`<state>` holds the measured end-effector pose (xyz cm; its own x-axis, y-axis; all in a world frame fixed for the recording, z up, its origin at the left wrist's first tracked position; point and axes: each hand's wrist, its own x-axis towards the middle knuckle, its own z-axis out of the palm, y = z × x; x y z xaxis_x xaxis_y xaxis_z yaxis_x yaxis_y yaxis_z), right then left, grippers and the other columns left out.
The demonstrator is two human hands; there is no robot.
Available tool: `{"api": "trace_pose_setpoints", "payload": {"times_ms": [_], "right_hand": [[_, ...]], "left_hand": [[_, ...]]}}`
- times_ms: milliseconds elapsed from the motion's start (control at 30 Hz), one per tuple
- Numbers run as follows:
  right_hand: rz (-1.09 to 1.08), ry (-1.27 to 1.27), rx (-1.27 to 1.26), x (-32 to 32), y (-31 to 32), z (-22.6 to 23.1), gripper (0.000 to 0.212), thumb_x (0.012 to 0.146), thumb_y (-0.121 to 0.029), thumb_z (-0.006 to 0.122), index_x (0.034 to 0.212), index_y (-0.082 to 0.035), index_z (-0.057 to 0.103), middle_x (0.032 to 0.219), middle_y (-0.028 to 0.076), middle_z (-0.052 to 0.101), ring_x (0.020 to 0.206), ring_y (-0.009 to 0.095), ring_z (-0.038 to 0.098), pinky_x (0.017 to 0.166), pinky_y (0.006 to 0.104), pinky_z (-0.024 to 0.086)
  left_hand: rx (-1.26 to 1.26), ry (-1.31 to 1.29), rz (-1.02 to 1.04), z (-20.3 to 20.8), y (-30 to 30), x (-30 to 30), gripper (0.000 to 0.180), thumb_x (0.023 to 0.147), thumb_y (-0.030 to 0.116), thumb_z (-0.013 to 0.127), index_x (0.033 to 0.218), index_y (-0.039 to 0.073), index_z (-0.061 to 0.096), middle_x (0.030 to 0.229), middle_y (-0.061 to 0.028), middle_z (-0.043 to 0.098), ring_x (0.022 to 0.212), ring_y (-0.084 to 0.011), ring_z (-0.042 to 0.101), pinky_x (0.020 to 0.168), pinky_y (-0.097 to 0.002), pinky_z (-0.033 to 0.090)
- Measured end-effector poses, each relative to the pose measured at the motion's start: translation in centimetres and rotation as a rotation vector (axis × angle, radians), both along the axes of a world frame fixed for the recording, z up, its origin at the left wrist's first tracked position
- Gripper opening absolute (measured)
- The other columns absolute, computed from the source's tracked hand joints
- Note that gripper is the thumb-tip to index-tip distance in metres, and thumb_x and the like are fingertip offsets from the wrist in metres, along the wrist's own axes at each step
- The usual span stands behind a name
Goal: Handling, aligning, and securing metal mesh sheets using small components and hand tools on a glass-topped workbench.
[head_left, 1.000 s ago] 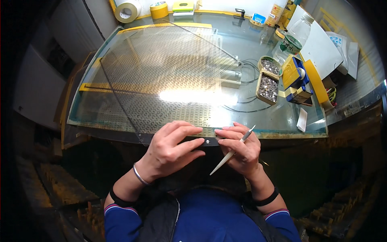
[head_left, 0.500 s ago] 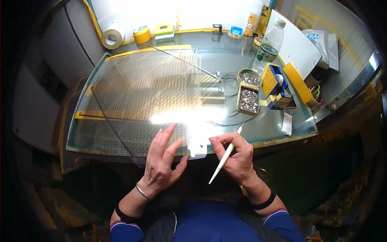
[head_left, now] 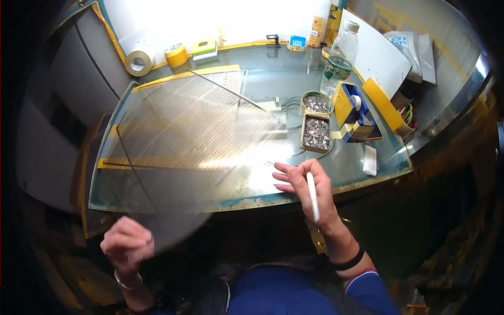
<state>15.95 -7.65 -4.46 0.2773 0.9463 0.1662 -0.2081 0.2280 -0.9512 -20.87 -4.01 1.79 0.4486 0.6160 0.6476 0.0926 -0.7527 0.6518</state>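
My left hand (head_left: 127, 242) is closed on a clear film sheet (head_left: 181, 223) and holds its near corner past the table's front edge. Motion blurs the raised part of the film. In my right hand (head_left: 311, 191) is a white, slim, pen-like tool (head_left: 313, 202), its thick end pointing toward me and a thin tip showing beyond the fingers. Those fingers hover over the glass near the front edge. Beneath the film lies a dark perforated sheet (head_left: 173, 131), set at a slant.
Two open tins (head_left: 316, 132) of small shiny pieces stand right of centre, beside a tape dispenser (head_left: 357, 128) and a plastic bottle (head_left: 338, 60). Tape rolls (head_left: 138, 64) line the back of the glass tabletop (head_left: 262, 65). A small white piece (head_left: 370, 160) lies front right.
My left hand has moved left and toward me, from over the sheet to holding the film's corner, which has risen. My right hand has turned the tool more upright and opened some fingers.
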Motion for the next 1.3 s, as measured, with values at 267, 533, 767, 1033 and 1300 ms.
{"api": "trace_pose_setpoints", "payload": {"times_ms": [267, 533, 767, 1033, 1300], "right_hand": [[0.167, -0.069, -0.014, 0.5, 0.1, -0.1, 0.032, 0.09, 0.007, 0.064, 0.099, -0.005, 0.036, 0.129, 0.031, 0.053, 0.114, 0.032, 0.065, 0.093, 0.0355, 0.057], [0.186, 0.046, -0.004, 0.9, 0.0, 0.1, 0.032, 0.092, 0.01, 0.06, 0.101, -0.005, 0.034, 0.132, 0.033, 0.051, 0.119, 0.034, 0.062, 0.097, 0.0375, 0.055], [0.165, 0.042, -0.029, 0.7, 0.6, 0.5, 0.026, 0.094, 0.008, 0.058, 0.1, -0.003, 0.035, 0.131, 0.035, 0.051, 0.115, 0.033, 0.064, 0.095, 0.0363, 0.057], [0.04, 0.078, 0.126, 0.3, 0.8, -0.5, 0.024, 0.094, 0.008, 0.058, 0.095, -0.004, 0.037, 0.117, 0.034, 0.062, 0.1, 0.032, 0.071, 0.083, 0.0371, 0.062], [-0.019, -0.038, 0.03, 0.3, -0.2, -0.4, 0.03, 0.09, 0.008, 0.065, 0.111, 0.001, 0.044, 0.115, 0.024, 0.064, 0.103, 0.03, 0.07, 0.089, 0.0309, 0.058]], "left_hand": [[-0.487, 0.01, -0.134, -2.1, -2.4, -2.8, 0.021, 0.055, 0.004, 0.091, 0.071, 0.003, 0.076, 0.073, -0.011, 0.072, 0.069, -0.0194, 0.068, 0.064, -0.0291, 0.056], [-0.548, -0.005, -0.247, -2.8, -1.4, -4.1, 0.022, 0.05, 0.002, 0.089, 0.067, 0.002, 0.076, 0.07, -0.0111, 0.071, 0.066, -0.0201, 0.067, 0.064, -0.0296, 0.056], [-0.594, 0.042, -0.263, -3.0, -1.4, -4.0, 0.02, 0.049, 0.003, 0.085, 0.066, 0.001, 0.075, 0.069, -0.0091, 0.071, 0.066, -0.0192, 0.068, 0.062, -0.0278, 0.053], [-0.305, 0.365, -0.019, -1.8, -0.4, -2.7, 0.015, 0.049, -0.002, 0.075, 0.063, 0.002, 0.07, 0.067, -0.0077, 0.069, 0.066, -0.0194, 0.066, 0.061, -0.0283, 0.05], [0.38, 0.937, 0.833, -1.2, 3.6, -2.1, 0.024, 0.078, -0.013, 0.062, 0.099, -0.003, 0.068, 0.104, -0.0131, 0.068, 0.103, -0.0333, 0.064, 0.091, -0.0374, 0.051]]}}
